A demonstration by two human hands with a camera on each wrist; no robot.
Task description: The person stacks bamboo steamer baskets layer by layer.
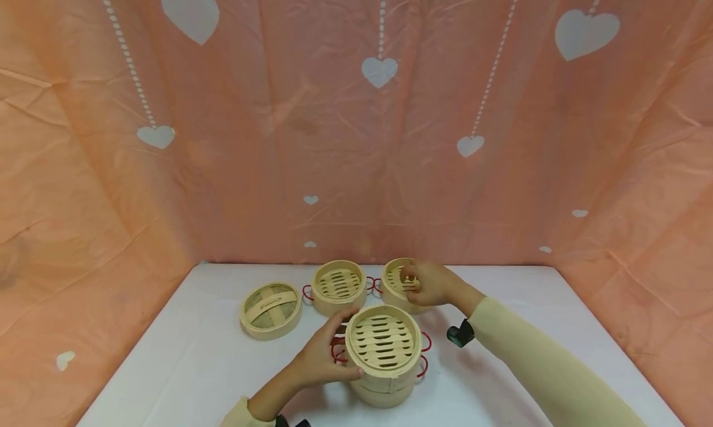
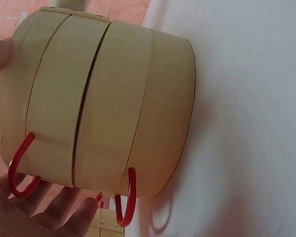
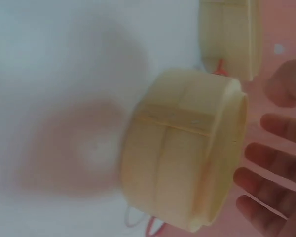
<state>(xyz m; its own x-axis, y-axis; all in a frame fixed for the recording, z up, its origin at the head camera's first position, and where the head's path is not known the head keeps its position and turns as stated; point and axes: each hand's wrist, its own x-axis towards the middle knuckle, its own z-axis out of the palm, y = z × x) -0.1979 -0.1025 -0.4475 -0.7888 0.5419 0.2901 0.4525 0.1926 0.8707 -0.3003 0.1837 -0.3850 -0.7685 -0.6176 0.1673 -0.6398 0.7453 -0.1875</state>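
Observation:
Two bamboo steamer baskets stand one on top of the other as a stack [image 1: 384,387], the slatted floor of the upper one showing. My left hand [image 1: 320,359] holds the stack at its left side, thumb toward the front and fingers behind, near the red wire handles [image 2: 20,170]. Behind it on the right is another bamboo steamer basket [image 1: 394,299]. Over that basket's rim reaches my right hand [image 1: 431,283]; in the right wrist view its fingers [image 3: 266,155] are spread apart beside the opening, with nothing held.
At the back middle sits one more steamer basket [image 1: 338,304] with red handles. To its left lies a round bamboo lid [image 1: 268,333] with a strap across the top. The white table [image 1: 189,346] meets a pink curtain [image 1: 356,185] with hearts behind.

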